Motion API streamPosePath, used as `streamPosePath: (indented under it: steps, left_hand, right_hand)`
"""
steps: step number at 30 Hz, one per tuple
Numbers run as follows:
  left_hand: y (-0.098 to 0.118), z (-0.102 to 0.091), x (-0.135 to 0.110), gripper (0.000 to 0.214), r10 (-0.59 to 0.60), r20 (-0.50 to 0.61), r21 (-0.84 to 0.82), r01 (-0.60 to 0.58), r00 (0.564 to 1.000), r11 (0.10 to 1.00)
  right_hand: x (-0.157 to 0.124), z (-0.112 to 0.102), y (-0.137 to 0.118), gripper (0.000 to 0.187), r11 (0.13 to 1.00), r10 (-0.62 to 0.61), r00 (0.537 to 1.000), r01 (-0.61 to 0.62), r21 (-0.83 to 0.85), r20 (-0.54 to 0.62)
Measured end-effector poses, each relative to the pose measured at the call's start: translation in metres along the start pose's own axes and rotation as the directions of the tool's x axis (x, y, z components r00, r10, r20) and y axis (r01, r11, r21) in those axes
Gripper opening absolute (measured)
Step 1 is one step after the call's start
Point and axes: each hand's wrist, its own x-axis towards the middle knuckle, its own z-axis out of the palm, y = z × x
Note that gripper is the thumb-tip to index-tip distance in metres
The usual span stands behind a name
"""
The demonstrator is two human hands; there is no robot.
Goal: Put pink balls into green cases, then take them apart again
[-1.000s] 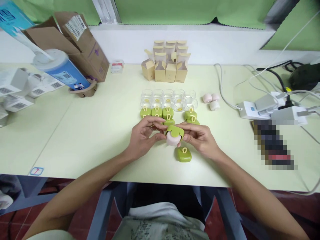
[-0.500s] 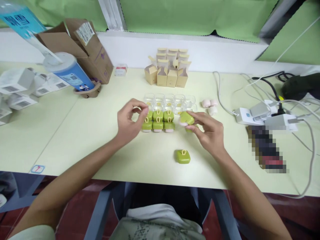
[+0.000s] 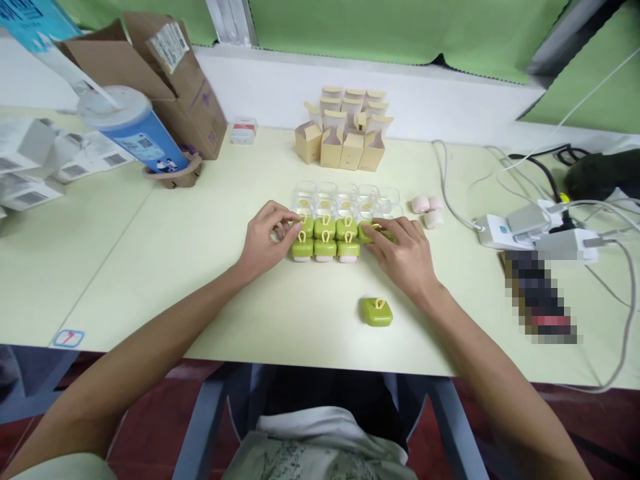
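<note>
1. The left hand (image 3: 269,241) and the right hand (image 3: 406,255) frame two rows of small green cases (image 3: 325,251), each topped with a yellow loop, at the middle of a pale worktop (image 3: 280,320)
2. The left hand bends in at the left end of the rows, thumb and forefinger at the rear corner case; whether it grips or merely touches, the view does not tell
3. The right hand grasps a seventh green case (image 3: 365,233) at the right end of the rear row, forefinger over its top and thumb at its near side; more green shows beneath the fingers, too covered to make out
4. Three front-row cases stand upright side by side, pale pink lower parts (image 3: 348,259) showing beneath
5. A lone green case (image 3: 378,313) sits loop up, nearer the front edge and well apart from the rows
6. Clear plastic shells (image 3: 367,195) line up just behind the cases, with three pink pieces (image 3: 433,219) clustered to their right
7. Open-topped cardboard boxes (image 3: 331,148) form a block farther back, before a white wall (image 3: 280,73)
8. A blue canister (image 3: 145,140) and a brown carton (image 3: 203,113) occupy the left side; a white power strip (image 3: 497,230) lies at right
</note>
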Motion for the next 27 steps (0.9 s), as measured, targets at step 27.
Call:
streamPosePath:
  steps: [27]
  left_hand:
    - [0.006, -0.004, 0.001, 0.015, 0.051, -0.001, 0.115, -0.051, 0.999, 0.992]
  right_hand:
    - [-0.003, -0.003, 0.008, 0.045, 0.999, 0.029, 0.999, -0.027, 0.04, -0.043]
